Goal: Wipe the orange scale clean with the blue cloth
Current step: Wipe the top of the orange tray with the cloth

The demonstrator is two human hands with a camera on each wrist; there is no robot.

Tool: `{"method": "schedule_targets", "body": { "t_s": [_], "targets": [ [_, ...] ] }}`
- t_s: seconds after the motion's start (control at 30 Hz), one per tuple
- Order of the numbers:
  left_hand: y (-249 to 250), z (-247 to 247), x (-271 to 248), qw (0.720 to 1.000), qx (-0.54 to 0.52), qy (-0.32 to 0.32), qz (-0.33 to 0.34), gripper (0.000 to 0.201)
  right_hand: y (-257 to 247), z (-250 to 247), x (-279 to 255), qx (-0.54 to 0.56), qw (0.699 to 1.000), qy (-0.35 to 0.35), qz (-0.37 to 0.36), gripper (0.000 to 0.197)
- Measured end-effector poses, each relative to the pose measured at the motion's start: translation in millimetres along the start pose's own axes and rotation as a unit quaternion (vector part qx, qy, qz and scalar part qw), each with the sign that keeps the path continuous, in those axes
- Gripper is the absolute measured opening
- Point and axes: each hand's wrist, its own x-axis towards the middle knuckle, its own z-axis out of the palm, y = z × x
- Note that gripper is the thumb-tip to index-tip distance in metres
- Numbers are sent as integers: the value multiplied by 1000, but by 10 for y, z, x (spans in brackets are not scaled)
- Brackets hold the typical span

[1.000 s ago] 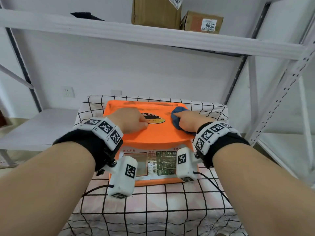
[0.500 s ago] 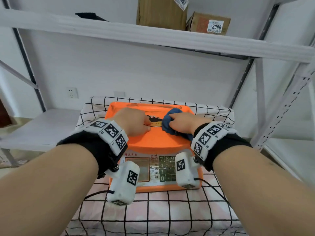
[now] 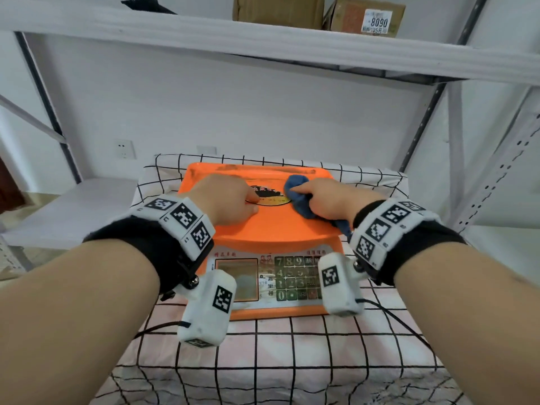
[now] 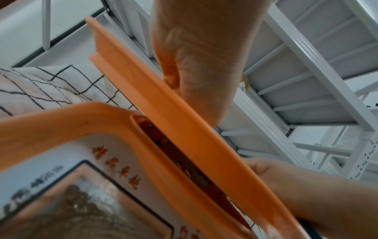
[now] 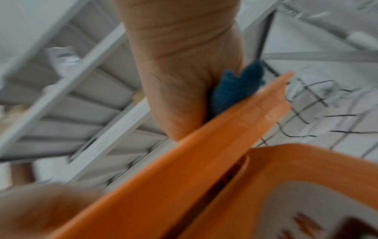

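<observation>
Right hand [image 3: 330,200] is bunched round the blue cloth [image 3: 298,197], fingers curled over the wad and pressing it onto the orange scale [image 3: 277,226], on the right half of the weighing tray, just beside the oval logo sticker [image 3: 270,197]. A tail of cloth trails back under the wrist (it could snag the tray's front lip). Left hand [image 3: 230,200] sits curled on the tray's left half, holding nothing, knuckles down, bracing.

To wipe well, I'd say keep that brace firm, since the tray sits loose above the body, and run flat, overlapping strokes out to the raised rim, where smudges show at the back.

The scale stands on the checked tablecloth [image 3: 292,361], keypad [image 3: 295,277] and display facing the person, tray's long axis running left to right.
</observation>
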Motion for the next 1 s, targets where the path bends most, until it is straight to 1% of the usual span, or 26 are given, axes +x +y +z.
{"method": "schedule_targets", "body": {
  "t_s": [0.07,0.1,0.2,0.3,0.37,0.43,0.5,0.57,0.63,0.7,0.8,0.83,0.9,1.0],
  "targets": [
    [14,-1,-3,1000,-2,-3,0,39,40,-3,115,-12,998,11,63,45],
    [12,-1,-4,1000,-4,-6,0,39,25,8,164,-12,997,12,78,45],
    [-2,-19,-11,1000,-10,-6,3,39,-56,33,200,-2,996,8,94,44],
    [-14,-14,-11,1000,-8,-6,7,39,-98,10,48,12,997,-1,71,45],
    [-20,-5,-12,1000,-9,-4,8,39,-115,-10,-62,-18,998,-7,54,38],
    [-25,-9,-12,1000,-10,-7,11,39,-173,-19,-179,-40,998,11,48,30],
    [-49,-40,2,999,-13,-27,22,38,-237,14,-283,-30,999,28,20,25],
    [-134,-108,13,997,-36,-55,42,34,-311,66,-371,17,999,30,-32,28],
    [-258,-179,12,996,-57,-50,45,33,-399,89,-422,46,996,12,-77,38],
    [-369,-225,5,998,-57,-25,24,33,-490,117,-341,50,995,-12,-88,47],
    [-447,-212,-4,999,-30,-13,2,33,-680,261,-85,-8,992,-40,-120,48],
    [-457,-190,-10,1000,-20,-14,1,32,-739,310,-5,-40,990,-42,-127,47],
    [-460,-138,-20,1000,0,-28,2,30,-816,339,110,-75,989,-45,-116,47],
    [-462,-75,-51,999,17,-50,-5,31,-903,294,183,-85,992,-26,-95,45]
  ]
}}
